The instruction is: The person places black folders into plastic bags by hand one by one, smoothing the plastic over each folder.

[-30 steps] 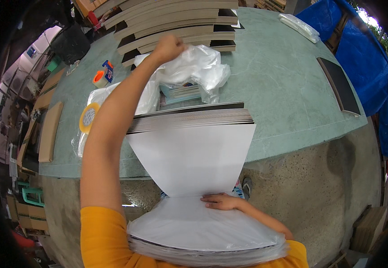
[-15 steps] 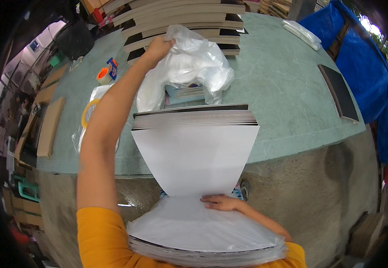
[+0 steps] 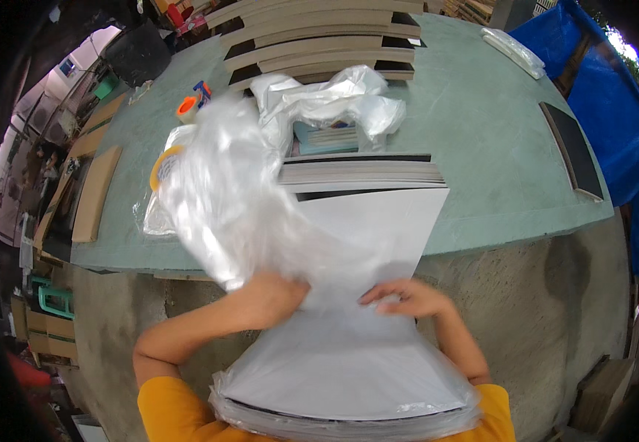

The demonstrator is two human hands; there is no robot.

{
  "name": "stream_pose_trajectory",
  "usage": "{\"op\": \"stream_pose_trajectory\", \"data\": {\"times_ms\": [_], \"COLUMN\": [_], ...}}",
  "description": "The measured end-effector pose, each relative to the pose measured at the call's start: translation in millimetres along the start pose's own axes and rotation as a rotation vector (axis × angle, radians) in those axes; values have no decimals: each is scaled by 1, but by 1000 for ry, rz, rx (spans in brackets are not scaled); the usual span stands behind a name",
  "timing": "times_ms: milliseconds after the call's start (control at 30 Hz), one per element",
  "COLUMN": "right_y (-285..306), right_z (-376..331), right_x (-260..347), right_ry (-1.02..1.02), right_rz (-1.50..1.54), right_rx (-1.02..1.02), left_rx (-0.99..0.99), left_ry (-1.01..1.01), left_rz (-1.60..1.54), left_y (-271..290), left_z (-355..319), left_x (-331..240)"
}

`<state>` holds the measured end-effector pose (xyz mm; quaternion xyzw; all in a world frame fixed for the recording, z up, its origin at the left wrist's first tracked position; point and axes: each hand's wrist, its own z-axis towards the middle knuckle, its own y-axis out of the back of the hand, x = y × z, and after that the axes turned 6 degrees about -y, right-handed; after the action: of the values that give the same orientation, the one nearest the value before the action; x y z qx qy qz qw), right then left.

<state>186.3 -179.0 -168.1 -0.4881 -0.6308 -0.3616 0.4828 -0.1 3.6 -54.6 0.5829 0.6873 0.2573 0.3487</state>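
Our left hand (image 3: 264,298) grips a clear, crinkled bag (image 3: 224,199) billowing toward eleven o'clock; our right hand (image 3: 404,297) lies open on the white stack (image 3: 364,228).

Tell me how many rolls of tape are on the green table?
2. An orange roll of tape lies near the table's far left, beside a blue dispenser. A yellow roll of tape sits closer, partly behind the clear plastic bag in the left hand. More may be hidden.

Pale green counter (image 3: 496,147) with a curved front edge, rough grey concrete floor (image 3: 540,295) below, blue tarpaulin (image 3: 614,96) at right, daylight from the upper left, green plastic stool (image 3: 54,298)
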Motion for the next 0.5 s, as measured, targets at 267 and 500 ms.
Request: {"op": "stream_pose_trajectory", "data": {"times_ms": [267, 500], "right_y": [-5, -10], "right_z": [22, 18], "right_x": [59, 38], "right_ry": [347, 159], "right_rz": [665, 253], "right_rx": [135, -234], "left_rx": [-688, -637], "left_ry": [-72, -228], "left_rz": [-1130, -1542], "left_y": [18, -14], "left_z": [-8, 21], "left_x": [24, 33]}}
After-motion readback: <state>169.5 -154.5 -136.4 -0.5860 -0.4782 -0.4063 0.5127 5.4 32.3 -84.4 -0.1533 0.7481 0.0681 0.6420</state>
